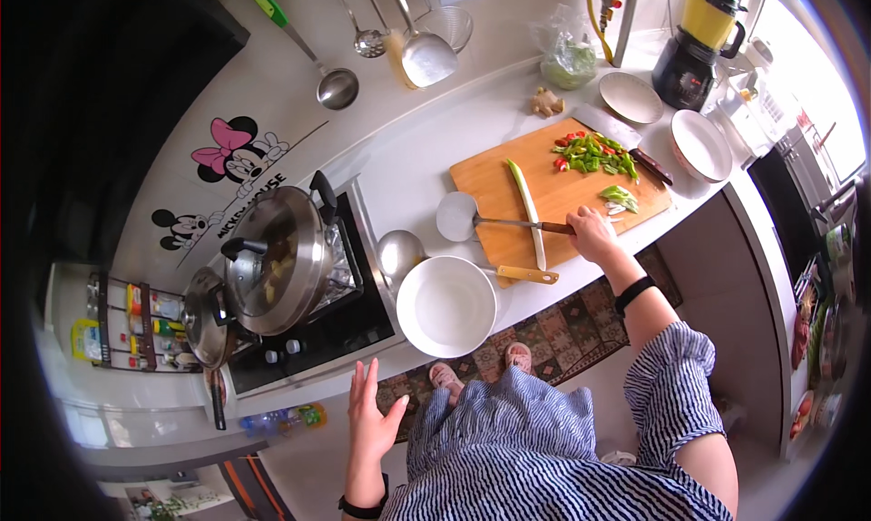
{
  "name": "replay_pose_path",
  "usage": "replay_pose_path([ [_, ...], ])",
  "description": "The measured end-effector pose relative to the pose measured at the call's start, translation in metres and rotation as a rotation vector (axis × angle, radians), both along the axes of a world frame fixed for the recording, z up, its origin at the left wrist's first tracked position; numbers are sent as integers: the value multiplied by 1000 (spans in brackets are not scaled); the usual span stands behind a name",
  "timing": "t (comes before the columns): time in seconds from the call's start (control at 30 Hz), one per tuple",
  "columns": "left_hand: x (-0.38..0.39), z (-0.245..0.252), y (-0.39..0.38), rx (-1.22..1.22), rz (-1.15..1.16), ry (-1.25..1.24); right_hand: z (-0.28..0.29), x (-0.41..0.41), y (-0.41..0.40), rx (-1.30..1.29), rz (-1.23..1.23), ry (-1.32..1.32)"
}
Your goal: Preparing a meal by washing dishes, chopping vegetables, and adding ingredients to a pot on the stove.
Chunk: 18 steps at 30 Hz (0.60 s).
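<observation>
My right hand is closed on the handle of a metal spatula, which lies across a wooden cutting board. Under its shaft is a pale green scallion stalk. Chopped green and red peppers and sliced scallion rest on the board. My left hand is raised with fingers apart, holding nothing, in front of the counter. A white bowl stands near the counter edge, beside a ladle and a wooden handle. A lidded wok sits on the stove.
A cleaver lies at the board's far edge. Behind it are ginger, a plate, a bowl and a blender. A smaller lidded pan is on the stove. Ladles hang on the wall.
</observation>
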<state>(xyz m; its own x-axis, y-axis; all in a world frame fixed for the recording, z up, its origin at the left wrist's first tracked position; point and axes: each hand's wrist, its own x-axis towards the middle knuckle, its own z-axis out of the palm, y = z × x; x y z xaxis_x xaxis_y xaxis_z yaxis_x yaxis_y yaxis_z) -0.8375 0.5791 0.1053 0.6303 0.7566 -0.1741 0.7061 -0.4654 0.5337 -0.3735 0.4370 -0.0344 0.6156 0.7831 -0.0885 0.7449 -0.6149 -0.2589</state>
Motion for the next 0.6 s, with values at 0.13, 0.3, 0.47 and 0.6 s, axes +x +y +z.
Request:
replay_pose_path([
  [0.13,-7,-4,1,8,43,3,37,-24,14,148,94,164],
  [0.3,4,-3,2,-20,7,46,47,-60,49,214,158,129],
  [0.47,3,-9,19,-11,-31,-17,20,-82,73,92,182,160],
  [0.6,2,-16,32,-12,-27,-45,10,-99,70,91,262,117],
])
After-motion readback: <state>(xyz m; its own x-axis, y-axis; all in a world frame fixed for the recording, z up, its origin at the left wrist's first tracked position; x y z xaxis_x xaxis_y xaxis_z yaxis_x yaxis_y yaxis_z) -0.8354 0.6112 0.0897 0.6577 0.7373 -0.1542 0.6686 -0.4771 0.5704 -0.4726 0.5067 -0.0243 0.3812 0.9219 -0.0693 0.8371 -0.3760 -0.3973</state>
